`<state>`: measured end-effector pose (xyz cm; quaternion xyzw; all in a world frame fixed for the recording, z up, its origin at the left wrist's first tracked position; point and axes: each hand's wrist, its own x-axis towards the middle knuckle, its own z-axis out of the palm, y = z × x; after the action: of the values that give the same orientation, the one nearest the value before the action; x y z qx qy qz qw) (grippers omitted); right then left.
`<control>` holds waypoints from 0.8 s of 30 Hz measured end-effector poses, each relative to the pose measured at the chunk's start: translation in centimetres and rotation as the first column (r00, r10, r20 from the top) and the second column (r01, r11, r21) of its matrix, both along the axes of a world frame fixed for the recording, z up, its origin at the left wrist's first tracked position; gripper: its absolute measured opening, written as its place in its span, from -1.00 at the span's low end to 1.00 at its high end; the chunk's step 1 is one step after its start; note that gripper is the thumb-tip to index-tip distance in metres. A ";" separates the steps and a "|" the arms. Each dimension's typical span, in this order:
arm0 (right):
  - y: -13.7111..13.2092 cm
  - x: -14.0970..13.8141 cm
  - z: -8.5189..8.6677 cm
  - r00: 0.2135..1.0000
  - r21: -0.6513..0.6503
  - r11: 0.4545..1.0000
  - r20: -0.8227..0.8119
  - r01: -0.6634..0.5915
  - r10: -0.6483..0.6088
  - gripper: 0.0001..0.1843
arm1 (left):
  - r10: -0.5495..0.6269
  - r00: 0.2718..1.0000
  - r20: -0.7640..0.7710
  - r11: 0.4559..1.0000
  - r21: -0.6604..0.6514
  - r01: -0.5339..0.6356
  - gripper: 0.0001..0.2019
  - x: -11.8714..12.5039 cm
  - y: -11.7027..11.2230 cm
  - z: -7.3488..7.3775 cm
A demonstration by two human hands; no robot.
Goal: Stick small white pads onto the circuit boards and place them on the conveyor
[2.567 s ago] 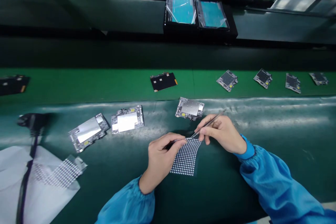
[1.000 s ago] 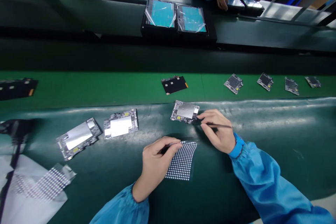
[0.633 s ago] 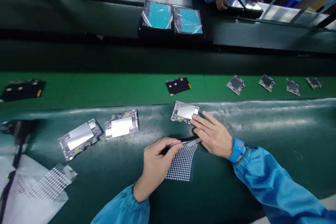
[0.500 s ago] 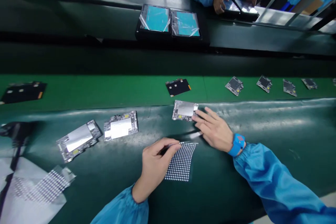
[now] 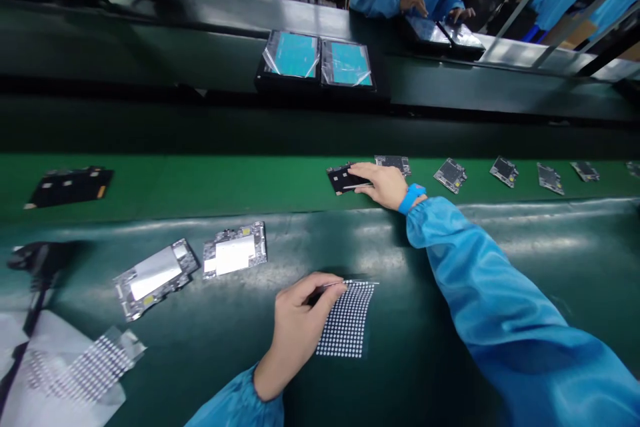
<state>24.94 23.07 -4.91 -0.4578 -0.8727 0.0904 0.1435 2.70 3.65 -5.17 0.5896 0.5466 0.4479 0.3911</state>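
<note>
My left hand [image 5: 300, 323] rests on the dark green mat, its fingers pinched on the top edge of a sheet of white dot stickers [image 5: 347, 323]. My right hand [image 5: 383, 183] reaches far out over the green conveyor belt [image 5: 200, 183]. Its fingers and thumb close round a black circuit board [image 5: 340, 178], and a thin tweezer tip [image 5: 356, 185] shows under the fingers. A grey shielded board [image 5: 393, 162] lies on the belt just behind that hand.
Two foil-covered boards [image 5: 235, 255] [image 5: 153, 277] lie on the mat at left, near white paper with another dot sheet [image 5: 90, 363]. More boards [image 5: 450, 173] run along the belt. Black trays with blue film [image 5: 315, 57] sit beyond; another person works at far top.
My right hand left the mat and stretched forward onto the belt. The shielded board that lay on the mat is now on the belt. The left hand stayed on the dot sheet.
</note>
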 end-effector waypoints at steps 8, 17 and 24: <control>-3.2 -1.9 3.4 0.964 -0.096 0.981 -0.191 0.168 -0.184 -0.64 | 0.012 0.999 0.053 0.999 -0.033 -0.010 -0.93 0.0 -0.1 -0.2; -12.2 -0.6 3.1 0.693 -0.400 0.916 -0.654 0.025 -0.304 -0.53 | 0.018 0.998 0.063 0.999 -0.039 -0.015 -0.93 0.4 -0.1 0.1; -15.3 -0.3 2.8 0.429 -0.707 0.634 -0.701 -0.315 -0.569 -0.70 | 0.019 0.999 0.038 1.000 -0.015 -0.019 -0.94 0.3 -0.1 0.1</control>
<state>24.69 7.79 -2.14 -0.4241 -0.4874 0.6611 0.3815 3.03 3.60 -5.09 0.5728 0.5478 0.4587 0.4017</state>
